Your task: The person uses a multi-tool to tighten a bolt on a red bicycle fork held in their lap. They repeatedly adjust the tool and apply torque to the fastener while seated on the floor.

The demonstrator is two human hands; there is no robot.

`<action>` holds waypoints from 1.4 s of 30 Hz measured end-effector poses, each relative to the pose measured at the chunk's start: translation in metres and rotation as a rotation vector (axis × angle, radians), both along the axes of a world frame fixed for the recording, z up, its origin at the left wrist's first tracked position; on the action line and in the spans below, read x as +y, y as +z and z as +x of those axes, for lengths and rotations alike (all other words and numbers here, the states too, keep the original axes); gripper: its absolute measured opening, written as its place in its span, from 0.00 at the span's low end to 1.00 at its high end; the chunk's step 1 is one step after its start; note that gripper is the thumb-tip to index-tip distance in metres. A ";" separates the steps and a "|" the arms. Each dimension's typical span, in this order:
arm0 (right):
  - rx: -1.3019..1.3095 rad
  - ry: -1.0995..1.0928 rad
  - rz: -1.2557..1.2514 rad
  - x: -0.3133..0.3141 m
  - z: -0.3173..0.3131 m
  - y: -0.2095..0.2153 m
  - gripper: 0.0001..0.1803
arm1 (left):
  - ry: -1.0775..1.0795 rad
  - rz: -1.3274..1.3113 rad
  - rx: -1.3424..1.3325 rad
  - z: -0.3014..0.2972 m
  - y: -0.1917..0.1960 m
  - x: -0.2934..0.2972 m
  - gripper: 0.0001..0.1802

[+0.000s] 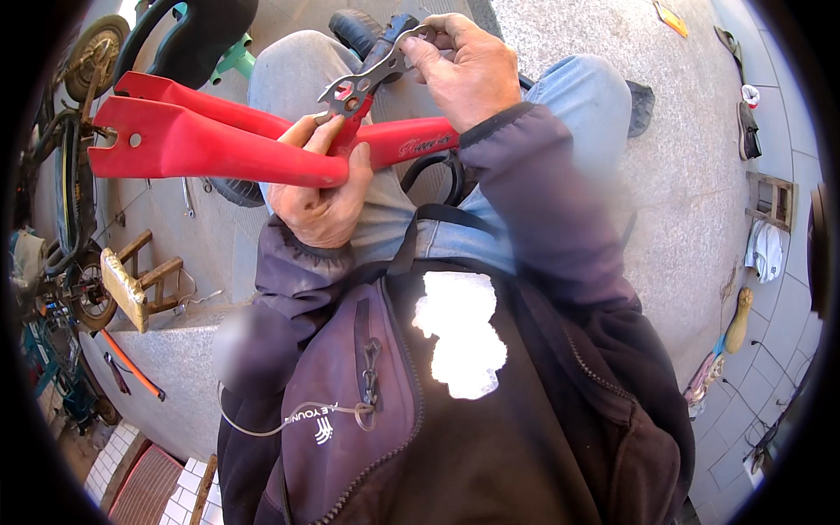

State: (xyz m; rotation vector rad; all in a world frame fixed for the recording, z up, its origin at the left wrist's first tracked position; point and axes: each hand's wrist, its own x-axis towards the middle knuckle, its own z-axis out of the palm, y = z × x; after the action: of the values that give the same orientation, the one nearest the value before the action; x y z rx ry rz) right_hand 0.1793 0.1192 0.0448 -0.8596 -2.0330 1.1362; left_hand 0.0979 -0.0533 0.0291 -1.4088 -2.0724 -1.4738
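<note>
A red metal bicycle frame [223, 140] lies across my lap, its two flat slotted arms reaching left. My left hand [319, 188] is closed round it where the arms meet the tube, with the fingertips up by the wrench's lower end. Between thumb and fingers, my right hand [464, 70] pinches the upper end of a flat silver multi-hole wrench [376, 74]. The wrench slants over a short upright red stub of the frame; I cannot tell whether it grips a nut there. Behind the wrench shows a dark tube end [398, 26].
Bicycles [66, 192] and wheels crowd the left side, near a small wooden stool [127, 289] and a spanner [188, 199] on the floor. An orange-and-black tool [131, 363] lies lower left. Shoes [748, 131], a wooden frame [772, 199] and a white cloth [767, 249] line the tiled right edge.
</note>
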 end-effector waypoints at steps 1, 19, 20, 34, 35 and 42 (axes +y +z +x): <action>-0.018 -0.028 0.074 -0.003 0.001 0.006 0.16 | 0.001 0.001 -0.003 0.000 -0.002 0.000 0.22; 0.007 -0.047 0.151 -0.005 0.002 0.009 0.16 | -0.005 -0.034 -0.051 0.004 0.001 -0.004 0.19; 0.026 -0.067 0.154 -0.007 0.002 0.006 0.15 | -0.003 -0.033 -0.043 0.004 0.001 -0.004 0.19; -0.028 -0.069 0.141 -0.010 0.002 -0.002 0.18 | 0.010 -0.038 -0.051 0.005 0.001 -0.003 0.19; -0.057 -0.063 0.159 -0.010 0.003 0.001 0.18 | 0.011 -0.038 -0.046 0.005 0.001 -0.003 0.18; -0.221 0.104 0.116 0.001 0.007 0.018 0.26 | 0.032 -0.029 -0.014 0.004 0.000 -0.002 0.20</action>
State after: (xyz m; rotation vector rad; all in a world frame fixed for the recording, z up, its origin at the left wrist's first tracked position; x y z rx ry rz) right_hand 0.1860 0.1202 0.0630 -0.8619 -2.3231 1.0035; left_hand 0.1019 -0.0551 0.0288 -1.3725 -2.1228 -1.4518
